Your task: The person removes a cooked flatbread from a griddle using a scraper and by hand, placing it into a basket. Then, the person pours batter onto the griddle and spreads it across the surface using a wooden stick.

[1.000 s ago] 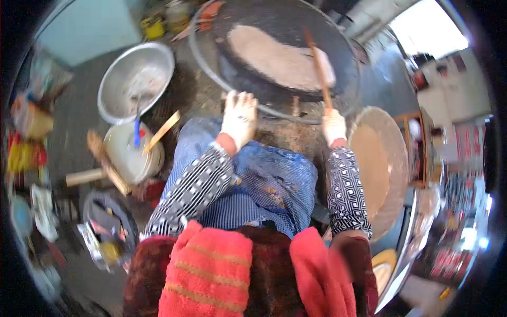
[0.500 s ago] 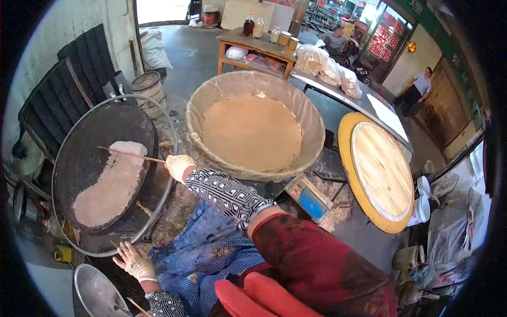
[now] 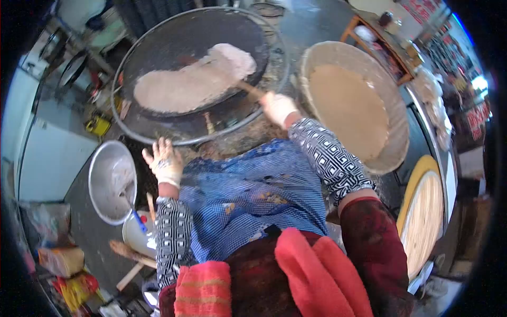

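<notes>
A dark round griddle (image 3: 174,47) inside a metal ring (image 3: 120,119) carries a patch of pale brown batter (image 3: 182,87). Gloved, my right hand (image 3: 280,109) is closed on a wooden stick (image 3: 250,90), whose far part reaches the batter's right side. The stick's tip is blurred. My left hand (image 3: 165,162), also gloved, has its fingers spread just below the ring's lower left edge and holds nothing. To the right of my right hand stands a large lined basin (image 3: 400,127) of brown batter (image 3: 348,111).
At left are a metal bowl (image 3: 100,179) with a blue-handled utensil (image 3: 139,222) and a pale bucket (image 3: 138,239). A yellow-rimmed round board (image 3: 422,222) lies at right. A wooden table (image 3: 377,47) with bags and jars stands behind the basin.
The view has swung back left since the half-second-old frame. The stick has moved over the batter with my right hand. The batter patch has a changed outline. My left hand stays spread near the ring.
</notes>
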The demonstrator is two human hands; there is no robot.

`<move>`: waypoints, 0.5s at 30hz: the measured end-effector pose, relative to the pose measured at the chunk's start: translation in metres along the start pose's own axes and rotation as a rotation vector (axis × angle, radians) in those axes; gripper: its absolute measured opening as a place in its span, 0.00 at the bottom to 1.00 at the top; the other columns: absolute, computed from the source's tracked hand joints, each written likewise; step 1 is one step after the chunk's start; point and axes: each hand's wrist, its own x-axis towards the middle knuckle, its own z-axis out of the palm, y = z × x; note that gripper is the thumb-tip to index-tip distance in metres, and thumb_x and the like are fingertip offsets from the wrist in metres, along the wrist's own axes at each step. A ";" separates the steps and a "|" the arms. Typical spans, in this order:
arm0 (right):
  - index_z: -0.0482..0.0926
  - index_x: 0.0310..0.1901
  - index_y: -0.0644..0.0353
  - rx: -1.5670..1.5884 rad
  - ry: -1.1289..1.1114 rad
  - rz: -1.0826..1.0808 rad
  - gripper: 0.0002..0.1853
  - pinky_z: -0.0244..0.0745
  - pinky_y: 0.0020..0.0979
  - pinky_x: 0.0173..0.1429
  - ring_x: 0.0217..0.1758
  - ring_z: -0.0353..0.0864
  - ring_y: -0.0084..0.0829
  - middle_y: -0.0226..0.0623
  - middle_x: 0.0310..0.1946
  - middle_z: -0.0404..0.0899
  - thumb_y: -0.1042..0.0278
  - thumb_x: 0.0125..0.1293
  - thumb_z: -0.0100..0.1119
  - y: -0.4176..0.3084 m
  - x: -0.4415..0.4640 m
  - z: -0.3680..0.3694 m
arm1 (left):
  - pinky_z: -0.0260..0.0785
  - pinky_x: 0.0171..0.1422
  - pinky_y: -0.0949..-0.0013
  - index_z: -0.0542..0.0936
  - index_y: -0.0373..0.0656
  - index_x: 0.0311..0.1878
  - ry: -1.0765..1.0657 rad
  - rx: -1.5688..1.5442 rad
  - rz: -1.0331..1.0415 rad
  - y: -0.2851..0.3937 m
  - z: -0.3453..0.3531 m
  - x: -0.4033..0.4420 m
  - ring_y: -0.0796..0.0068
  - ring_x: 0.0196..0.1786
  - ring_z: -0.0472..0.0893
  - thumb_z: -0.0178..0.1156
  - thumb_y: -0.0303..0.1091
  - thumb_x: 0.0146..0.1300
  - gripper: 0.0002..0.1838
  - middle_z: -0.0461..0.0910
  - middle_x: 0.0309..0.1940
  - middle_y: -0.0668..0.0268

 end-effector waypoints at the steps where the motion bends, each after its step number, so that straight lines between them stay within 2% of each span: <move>1: 0.79 0.43 0.61 -0.004 0.002 0.057 0.18 0.77 0.44 0.51 0.45 0.84 0.45 0.47 0.37 0.84 0.54 0.70 0.46 0.018 0.014 -0.005 | 0.34 0.77 0.39 0.72 0.48 0.65 -0.009 0.013 0.000 -0.003 -0.016 0.003 0.63 0.73 0.62 0.53 0.49 0.62 0.29 0.68 0.69 0.66; 2: 0.79 0.43 0.61 -0.028 0.094 0.145 0.19 0.78 0.46 0.48 0.42 0.85 0.46 0.47 0.36 0.84 0.54 0.71 0.45 0.029 0.031 0.007 | 0.33 0.77 0.38 0.72 0.49 0.66 -0.037 0.013 -0.015 -0.005 -0.009 0.005 0.64 0.73 0.62 0.52 0.49 0.63 0.29 0.67 0.70 0.67; 3: 0.78 0.41 0.62 -0.032 0.157 0.071 0.19 0.78 0.48 0.47 0.40 0.84 0.48 0.49 0.35 0.84 0.54 0.71 0.45 0.031 0.028 0.002 | 0.32 0.77 0.38 0.71 0.51 0.67 -0.067 0.020 -0.027 -0.004 -0.014 0.006 0.64 0.74 0.61 0.50 0.49 0.65 0.28 0.66 0.71 0.68; 7: 0.77 0.41 0.63 -0.061 0.113 -0.063 0.19 0.77 0.49 0.47 0.39 0.84 0.52 0.53 0.34 0.83 0.53 0.71 0.46 0.007 0.005 -0.010 | 0.31 0.78 0.39 0.69 0.53 0.69 -0.155 0.037 -0.102 -0.013 -0.017 0.016 0.67 0.74 0.60 0.47 0.46 0.67 0.27 0.63 0.73 0.71; 9: 0.76 0.42 0.63 -0.121 0.018 -0.100 0.20 0.77 0.50 0.46 0.39 0.83 0.52 0.53 0.34 0.83 0.53 0.72 0.45 0.029 0.010 0.010 | 0.31 0.78 0.39 0.69 0.54 0.69 -0.168 0.028 -0.125 -0.017 -0.020 0.017 0.68 0.75 0.60 0.46 0.45 0.67 0.27 0.62 0.73 0.71; 11: 0.76 0.42 0.63 -0.078 0.179 0.066 0.20 0.77 0.50 0.46 0.38 0.83 0.53 0.54 0.34 0.83 0.52 0.72 0.44 0.039 0.022 0.008 | 0.32 0.78 0.40 0.67 0.54 0.70 -0.208 0.015 -0.144 -0.024 -0.028 0.024 0.67 0.75 0.59 0.44 0.43 0.68 0.27 0.62 0.73 0.71; 13: 0.75 0.43 0.64 -0.060 0.187 0.024 0.20 0.76 0.50 0.47 0.39 0.84 0.52 0.55 0.34 0.82 0.52 0.72 0.44 0.027 0.019 0.001 | 0.32 0.78 0.39 0.69 0.52 0.69 -0.192 0.050 -0.155 -0.031 -0.032 0.027 0.65 0.75 0.58 0.44 0.42 0.68 0.26 0.63 0.72 0.70; 14: 0.75 0.43 0.64 0.001 0.130 0.033 0.21 0.76 0.50 0.48 0.40 0.83 0.52 0.55 0.34 0.82 0.51 0.72 0.44 0.009 0.005 -0.013 | 0.35 0.76 0.38 0.71 0.49 0.66 -0.139 0.062 -0.157 -0.031 -0.027 0.028 0.62 0.73 0.62 0.48 0.42 0.65 0.26 0.63 0.72 0.63; 15: 0.75 0.43 0.65 0.059 0.074 0.042 0.21 0.76 0.50 0.49 0.41 0.83 0.53 0.55 0.34 0.82 0.51 0.72 0.44 -0.005 -0.006 -0.021 | 0.38 0.76 0.38 0.74 0.47 0.61 -0.057 0.023 -0.144 -0.027 -0.027 0.028 0.61 0.70 0.64 0.52 0.42 0.62 0.24 0.68 0.67 0.60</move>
